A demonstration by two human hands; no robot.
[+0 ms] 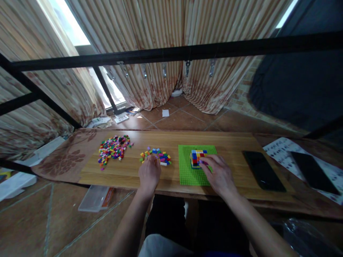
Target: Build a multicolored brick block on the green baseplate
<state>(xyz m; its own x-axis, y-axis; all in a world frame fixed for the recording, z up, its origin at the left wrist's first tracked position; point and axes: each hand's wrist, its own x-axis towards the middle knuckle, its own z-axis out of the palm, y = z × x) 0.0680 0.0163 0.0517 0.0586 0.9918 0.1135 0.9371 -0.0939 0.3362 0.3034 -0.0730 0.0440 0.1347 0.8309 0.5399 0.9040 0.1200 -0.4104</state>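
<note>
The left hand (149,173) is bare, and so is the right hand (220,175). The bare left arm (130,217) and the bare right arm (254,217) are long and slim, and the skin looks smooth. The legs wear black, soft cloth trousers (167,217), with a wavy edge down one side. Low down there is a piece of pale grey, plain cloth (160,246) with a round edge, and a thin strip of dark blue cloth (222,254). These may be parts of the top, but the edge cuts them off.
</note>
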